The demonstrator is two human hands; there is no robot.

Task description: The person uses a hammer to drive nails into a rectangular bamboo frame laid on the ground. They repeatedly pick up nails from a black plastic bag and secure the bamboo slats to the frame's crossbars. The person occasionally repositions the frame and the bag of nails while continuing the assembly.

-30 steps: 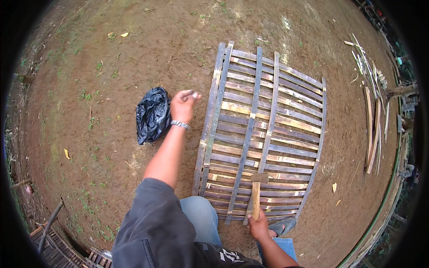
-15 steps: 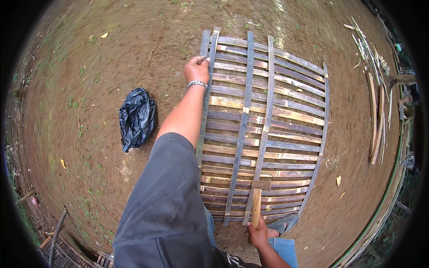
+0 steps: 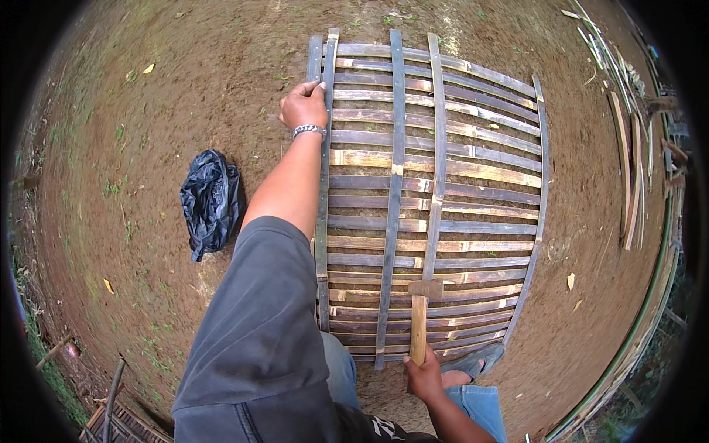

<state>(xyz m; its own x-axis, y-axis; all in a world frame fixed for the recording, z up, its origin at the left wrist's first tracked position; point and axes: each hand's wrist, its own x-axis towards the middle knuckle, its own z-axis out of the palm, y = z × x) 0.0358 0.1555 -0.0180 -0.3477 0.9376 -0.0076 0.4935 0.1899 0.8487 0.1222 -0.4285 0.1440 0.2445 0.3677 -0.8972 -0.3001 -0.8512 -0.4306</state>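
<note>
Head view: right hand (image 3: 425, 376) grips one hammer (image 3: 419, 325) over one rack (image 3: 436, 198); left hand (image 3: 304, 108) at its edge, pinch unclear; one bag (image 3: 211, 207) nearby.

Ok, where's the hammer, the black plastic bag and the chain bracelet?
Hammer (image 3: 419, 323): head view, on its wooden handle.
Black plastic bag (image 3: 211, 205): head view, its crumpled middle.
Chain bracelet (image 3: 309, 128): head view, its links.

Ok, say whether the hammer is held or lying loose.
Held: the hammer has its wooden handle gripped low by the right hand.

Outdoor yard (image 3: 583, 325), bare brown soil (image 3: 162, 111), small weeds (image 3: 112, 188), loose strips (image 3: 635, 173).
</note>
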